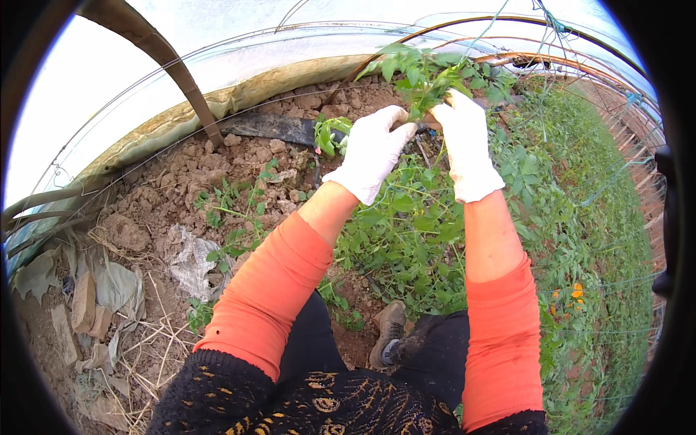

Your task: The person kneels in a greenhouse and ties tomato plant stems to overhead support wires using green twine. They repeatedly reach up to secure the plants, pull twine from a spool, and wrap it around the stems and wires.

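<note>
Both hands wear thin white gloves and meet at a leafy green plant top (416, 76) near the upper middle of the view. My left hand (375, 149) has its thumb and fingers pinched at the lower part of this foliage. Close beside it, my right hand (462, 138) is closed around the leafy stems. The exact spot under the fingertips is hidden. A pale teal string (485, 30) runs down from above towards the foliage. Below the hands grow more green plants (408, 217). A small wilted leafy shoot (326, 136) stands left of my left hand.
Plastic greenhouse sheeting (239, 38) curves across the back, with a slanted brown post (179, 70) and thin wires. Cloddy soil (174, 174), a bleached plastic scrap (193, 263) and bricks (83, 302) lie left. Dense plant rows (592, 217) with strings fill the right. A shoe (390, 331) is below.
</note>
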The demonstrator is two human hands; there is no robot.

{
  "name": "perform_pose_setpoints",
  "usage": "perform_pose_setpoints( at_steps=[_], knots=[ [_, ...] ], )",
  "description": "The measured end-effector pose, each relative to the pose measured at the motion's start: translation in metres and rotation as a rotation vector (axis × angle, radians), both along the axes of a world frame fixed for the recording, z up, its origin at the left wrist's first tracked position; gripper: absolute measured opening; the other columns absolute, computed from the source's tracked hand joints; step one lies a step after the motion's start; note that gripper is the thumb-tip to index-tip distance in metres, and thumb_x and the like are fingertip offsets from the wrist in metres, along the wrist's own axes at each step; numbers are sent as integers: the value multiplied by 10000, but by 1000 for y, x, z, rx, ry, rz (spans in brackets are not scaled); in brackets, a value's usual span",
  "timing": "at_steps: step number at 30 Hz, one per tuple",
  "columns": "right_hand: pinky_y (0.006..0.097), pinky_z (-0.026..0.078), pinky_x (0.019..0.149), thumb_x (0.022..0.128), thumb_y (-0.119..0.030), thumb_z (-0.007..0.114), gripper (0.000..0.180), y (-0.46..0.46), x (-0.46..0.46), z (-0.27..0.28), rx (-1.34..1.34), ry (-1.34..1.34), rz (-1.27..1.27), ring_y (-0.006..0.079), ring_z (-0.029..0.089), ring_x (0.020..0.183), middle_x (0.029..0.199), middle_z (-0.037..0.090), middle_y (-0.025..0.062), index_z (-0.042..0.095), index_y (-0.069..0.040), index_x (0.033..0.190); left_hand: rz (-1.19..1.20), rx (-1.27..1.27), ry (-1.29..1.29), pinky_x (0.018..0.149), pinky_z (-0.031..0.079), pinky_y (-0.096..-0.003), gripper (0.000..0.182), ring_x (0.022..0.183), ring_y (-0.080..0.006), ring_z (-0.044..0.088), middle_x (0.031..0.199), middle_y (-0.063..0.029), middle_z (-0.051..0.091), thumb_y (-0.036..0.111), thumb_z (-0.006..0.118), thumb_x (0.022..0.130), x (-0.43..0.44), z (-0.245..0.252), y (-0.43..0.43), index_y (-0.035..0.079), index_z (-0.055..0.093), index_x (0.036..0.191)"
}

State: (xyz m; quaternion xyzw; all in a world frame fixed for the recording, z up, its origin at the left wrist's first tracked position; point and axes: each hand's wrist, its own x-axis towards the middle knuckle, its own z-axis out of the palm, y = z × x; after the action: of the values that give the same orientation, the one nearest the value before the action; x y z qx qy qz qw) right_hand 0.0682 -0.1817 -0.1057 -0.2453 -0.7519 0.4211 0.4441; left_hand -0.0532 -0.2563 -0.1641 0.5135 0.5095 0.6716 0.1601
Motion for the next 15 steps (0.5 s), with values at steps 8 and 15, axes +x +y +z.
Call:
perform_pose_setpoints(
  at_steps=[8,15],
  knots=[
    [265,461,568,822,-156,630,194,-2,-5,-13,81,-87,-198,135,618,598,686,654,112,626,38,821,146,52,-47,684,456,-241,150,717,-75,568,778,-38,653,133,620,869,-6,-4,6,-9,646,906],
    [255,405,524,812,-170,678,182,-30,-8,-6,-66,-39,-189,98,505,529,609,570,41,614,-6,768,220,180,-194,647,464,-290,162,669,-144,590,757,-98,656,140,620,860,-3,-5,10,-20,631,884]
  ],
)
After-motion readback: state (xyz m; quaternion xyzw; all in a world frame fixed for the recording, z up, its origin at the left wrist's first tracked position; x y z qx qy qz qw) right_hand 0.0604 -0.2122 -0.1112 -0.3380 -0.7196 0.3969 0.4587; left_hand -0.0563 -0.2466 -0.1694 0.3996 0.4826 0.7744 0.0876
